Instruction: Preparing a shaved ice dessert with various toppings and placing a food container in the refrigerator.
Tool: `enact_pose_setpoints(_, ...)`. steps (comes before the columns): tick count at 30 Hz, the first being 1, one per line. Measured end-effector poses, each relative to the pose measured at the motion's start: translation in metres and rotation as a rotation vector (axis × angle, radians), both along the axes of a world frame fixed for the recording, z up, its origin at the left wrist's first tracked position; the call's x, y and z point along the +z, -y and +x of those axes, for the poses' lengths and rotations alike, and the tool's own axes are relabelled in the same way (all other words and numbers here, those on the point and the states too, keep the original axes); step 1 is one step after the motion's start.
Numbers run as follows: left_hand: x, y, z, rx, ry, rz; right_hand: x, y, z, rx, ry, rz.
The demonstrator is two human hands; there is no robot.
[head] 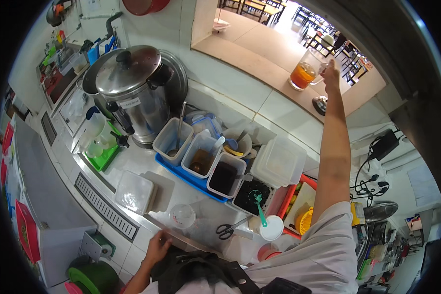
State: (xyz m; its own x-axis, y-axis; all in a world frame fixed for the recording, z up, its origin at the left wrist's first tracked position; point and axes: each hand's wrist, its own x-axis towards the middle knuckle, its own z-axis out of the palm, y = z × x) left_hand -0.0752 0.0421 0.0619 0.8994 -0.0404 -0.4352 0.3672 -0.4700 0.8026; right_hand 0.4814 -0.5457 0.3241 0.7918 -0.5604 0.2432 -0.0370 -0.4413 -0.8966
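My right hand (331,75) reaches far out over the tiled ledge and grips the handle of a clear mug (303,75) holding an amber drink. The mug's base is at the ledge; whether it touches is not certain. A metal call bell (319,105) lies just below that hand, partly behind my forearm. Near the front edge of the steel counter, my left hand (159,245) has loosely curled fingers and nothing visible in it. A clear plastic cup (182,216) stands close to it, with black-handled scissors (226,231) farther right.
A steel urn (134,92) stands at the counter's back left. Plastic tubs of dark liquid (226,176) sit on a blue tray (183,179), beside a tub of black contents (248,194) with a green slotted spoon (259,207). A lidded white container (135,192) and a white-lidded jar (272,228) are nearby.
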Motion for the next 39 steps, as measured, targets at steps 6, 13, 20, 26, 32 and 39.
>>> enact_pose_setpoints(6, -0.028, 0.034, 0.035, 0.311, 0.351, -0.104, -0.014, -0.049, -0.056, 0.03, 0.228, 0.614)
enact_pose_setpoints(13, -0.054, 0.065, 0.09, 0.077, 0.561, -0.214, 0.002, -0.1, -0.166, 0.014, 0.422, 0.717)
enact_pose_setpoints(20, 0.039, 0.095, 0.101, -0.221, 0.32, -0.548, 0.017, -0.135, -0.298, 0.206, 0.362, 0.62)
enact_pose_setpoints(26, 0.148, 0.112, 0.111, -0.43, 0.363, -0.793, 0.007, -0.206, -0.383, 0.153, 0.365, 0.352)
enact_pose_setpoints(32, 0.189, 0.117, 0.106, -0.573, 0.28, -0.762, 0.005, -0.226, -0.447, 0.179, 0.516, -0.181)
enact_pose_setpoints(39, 0.196, 0.112, 0.091, -0.629, 0.362, -0.732, 0.038, -0.231, -0.479, 0.373, 0.597, -0.805)
